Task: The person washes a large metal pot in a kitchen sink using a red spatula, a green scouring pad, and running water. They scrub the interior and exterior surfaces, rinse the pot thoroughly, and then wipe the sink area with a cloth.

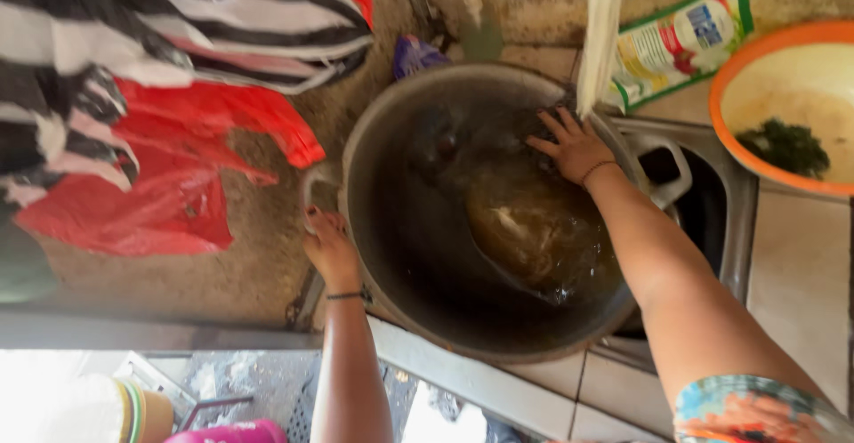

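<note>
A large dark metal pot (400,229) sits tilted over a steel sink (729,221), with murky brown water pooled inside it. My left hand (331,249) grips the pot's rim by its left handle. Inside the pot, my right hand (574,145) presses flat with spread fingers against the far inner wall. A stream of water (600,34) pours down from above just beside my right hand.
An orange bowl (738,69) with pale liquid and green leaves stands at the right. A green and white packet (680,47) lies behind the sink. Red plastic bags (178,167) and striped cloth (222,16) hang at the left. White tiles (801,283) edge the counter.
</note>
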